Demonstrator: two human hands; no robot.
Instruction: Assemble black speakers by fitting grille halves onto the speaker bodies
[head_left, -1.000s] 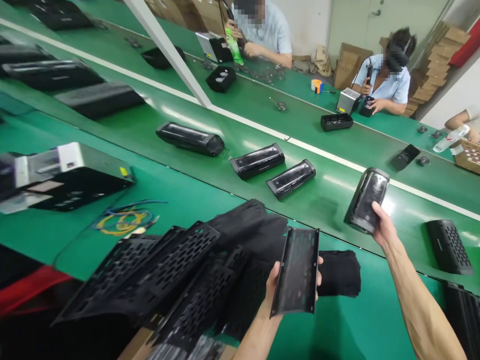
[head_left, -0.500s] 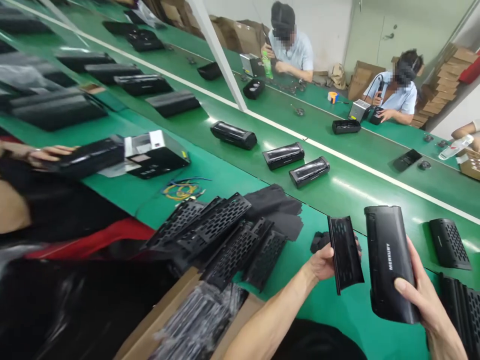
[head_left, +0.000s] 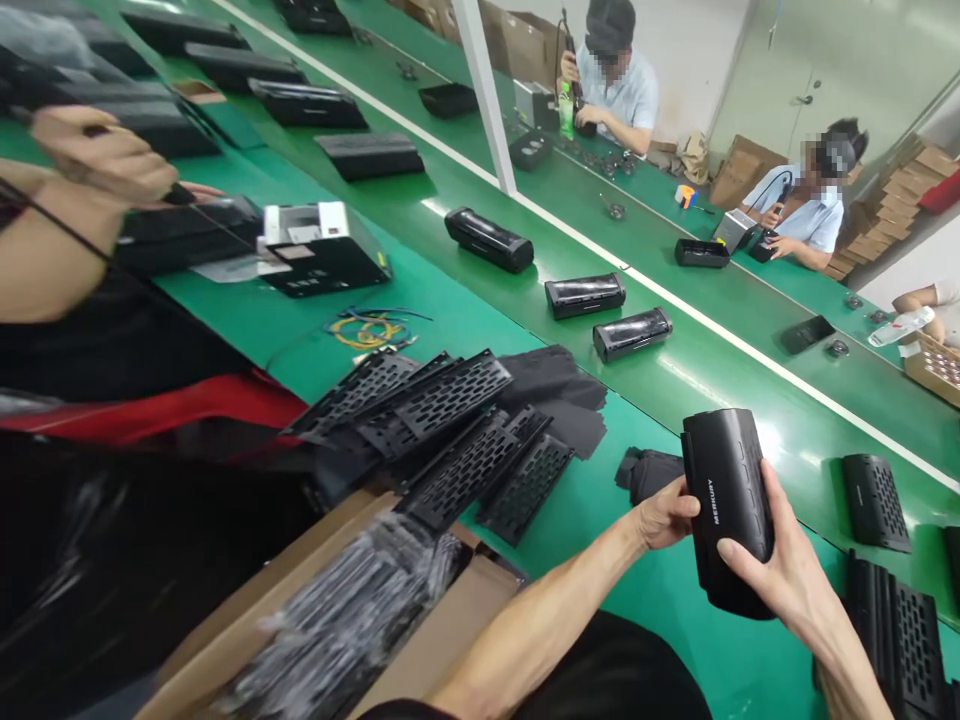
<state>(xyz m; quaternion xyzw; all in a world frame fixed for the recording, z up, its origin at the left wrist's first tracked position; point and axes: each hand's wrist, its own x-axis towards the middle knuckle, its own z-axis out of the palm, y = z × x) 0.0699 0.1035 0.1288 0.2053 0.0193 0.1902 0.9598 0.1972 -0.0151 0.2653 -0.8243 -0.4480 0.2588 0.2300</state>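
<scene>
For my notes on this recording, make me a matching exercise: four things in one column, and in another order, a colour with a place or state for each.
Things
1. MERKURY housing
2. Loose cables
3. Cardboard box
4. Bottle near a co-worker

Colours with places or states
A. Brown, open, with plastic-wrapped pieces inside
B. Black, with the left hand and right hand on it
C. Green, upright on the far side of the line
D. Yellow and blue, coiled on the green table

Right pairs: 1-B, 2-D, 3-A, 4-C
</scene>
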